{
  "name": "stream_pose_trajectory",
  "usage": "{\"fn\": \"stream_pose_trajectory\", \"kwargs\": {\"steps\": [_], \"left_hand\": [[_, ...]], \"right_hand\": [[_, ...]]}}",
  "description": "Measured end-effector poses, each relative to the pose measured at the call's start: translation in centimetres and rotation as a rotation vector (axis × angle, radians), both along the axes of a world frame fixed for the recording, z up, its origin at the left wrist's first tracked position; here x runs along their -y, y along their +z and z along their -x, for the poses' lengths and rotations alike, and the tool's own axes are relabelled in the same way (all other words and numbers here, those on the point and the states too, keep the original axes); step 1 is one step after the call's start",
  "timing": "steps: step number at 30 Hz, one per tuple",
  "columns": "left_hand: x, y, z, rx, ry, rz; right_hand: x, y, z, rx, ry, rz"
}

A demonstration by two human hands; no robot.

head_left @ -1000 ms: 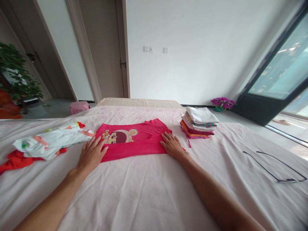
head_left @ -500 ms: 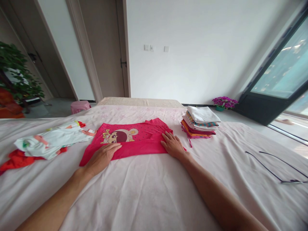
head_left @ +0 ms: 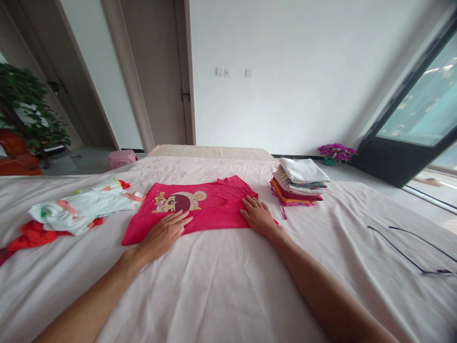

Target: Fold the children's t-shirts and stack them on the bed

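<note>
- Far left there's a big leafy plant (head_left: 30, 107), with some reddish-orange furniture (head_left: 17, 157) in front of it, mostly cut off by the frame.
- Next, a messy heap of white and red clothes (head_left: 85, 205) on the pale pink sheet (head_left: 214, 295). Its right end comes right up by the pink shirt.
- Behind that, on the floor, a pink stool (head_left: 122, 159), then a brown door (head_left: 155, 71) with a dark handle.
- Left hand (head_left: 166, 234): palm down on the near edge of the shirt, fingers stretched out and pretty close together, not pinching anything.
- The hot pink shirt (head_left: 214, 220) lies flat in the middle of the sheet, between the heap and the folded stack. It's got a cartoon print with a round-eared hood, plus a plain strip folded over along the near side, cutting across the bottom of the print.
- 3 white wall plates (head_left: 227, 72) up on the wall behind.
- Right hand (head_left: 259, 218): palm down on the right end of the shirt, fingers fanned a bit, no grip on it.
- Just beyond that, a neat folded stack (head_left: 302, 186), white piece on top, string hanging off the front.
- Purple flowers (head_left: 336, 151) in a green pot by the wall.
- Far right, glasses (head_left: 424, 272) with both temples open, cut off by the frame.
</note>
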State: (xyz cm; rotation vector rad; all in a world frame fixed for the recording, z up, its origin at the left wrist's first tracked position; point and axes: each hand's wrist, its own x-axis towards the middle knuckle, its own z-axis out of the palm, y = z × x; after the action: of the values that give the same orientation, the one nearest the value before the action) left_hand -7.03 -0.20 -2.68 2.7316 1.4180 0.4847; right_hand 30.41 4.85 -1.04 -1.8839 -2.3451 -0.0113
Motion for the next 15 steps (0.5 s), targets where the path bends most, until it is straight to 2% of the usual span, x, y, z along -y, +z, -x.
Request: {"fn": "stream_pose_trajectory", "kwargs": {"steps": [8,15], "left_hand": [[-0.63,-0.44,0.47,-0.109,0.004,0.017],[-0.51,-0.49,0.63,-0.172,0.141,-0.010]], "right_hand": [[0.05,0.12,0.01,0.005,-0.002,0.011],[0.07,-0.05,-0.09,0.001,0.002,0.005]]}}
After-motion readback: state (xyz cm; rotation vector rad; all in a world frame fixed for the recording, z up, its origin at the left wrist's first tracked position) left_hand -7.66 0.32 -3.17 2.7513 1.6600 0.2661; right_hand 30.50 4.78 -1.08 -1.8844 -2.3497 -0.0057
